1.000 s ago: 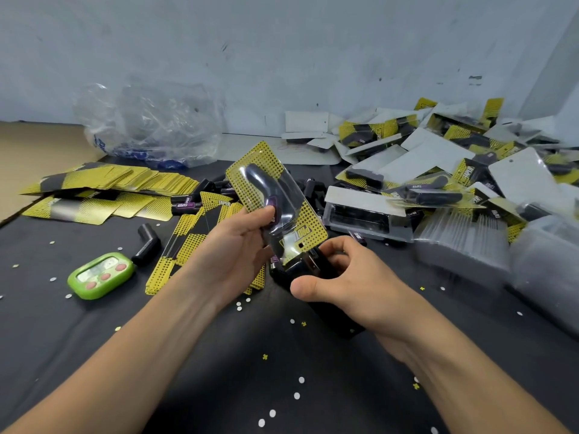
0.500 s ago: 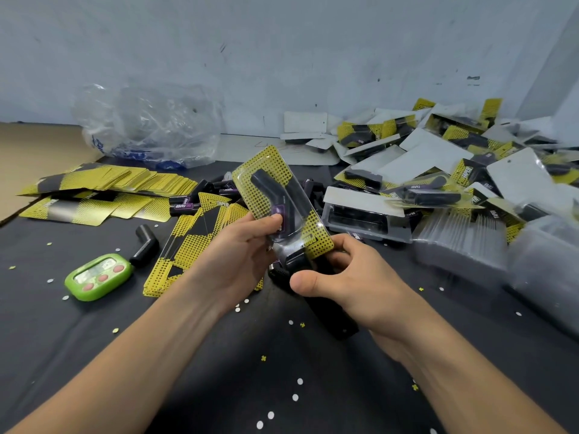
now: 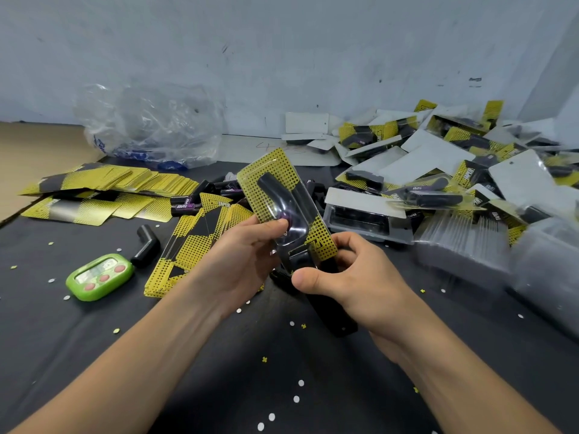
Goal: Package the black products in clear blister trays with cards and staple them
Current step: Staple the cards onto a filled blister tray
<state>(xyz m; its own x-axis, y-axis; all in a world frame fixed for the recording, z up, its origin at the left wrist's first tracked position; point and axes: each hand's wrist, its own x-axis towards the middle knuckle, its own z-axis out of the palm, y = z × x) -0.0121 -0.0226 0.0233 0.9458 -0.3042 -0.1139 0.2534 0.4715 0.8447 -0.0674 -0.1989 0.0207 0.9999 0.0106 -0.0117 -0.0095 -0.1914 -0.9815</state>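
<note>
A black-clothed counter (image 3: 219, 386), speckled with punched paper dots, is running back to a scuffed pale wall. Nearest, both forearms are reaching in. The right hand (image 3: 354, 283) is gripping a black stapler (image 3: 332, 311), its fingers (image 3: 354, 245) curling over the top and the thumb pressing the near side. The left hand (image 3: 247, 261) is pinching a filled blister pack (image 3: 282, 202), a black product sitting under clear plastic on a yellow dotted card.

The pack is held above the counter, its long axis leaning up and away to the left, and its lower right corner is meeting the stapler's mouth. That corner is lying just beyond the right thumb, so the right hand is nearer the spot to be fastened, while the left is steadying the pack from its side edge.

Compared with a second ago, the pack has slid slightly rightward toward the stapler; both grips look unchanged.

Farther out, a green timer (image 3: 99, 277) and a loose black product (image 3: 144, 245) are lying left, beside spare cards (image 3: 106, 186). To the right, clear trays (image 3: 460, 242) are standing before a heap of finished packs (image 3: 454, 158).
</note>
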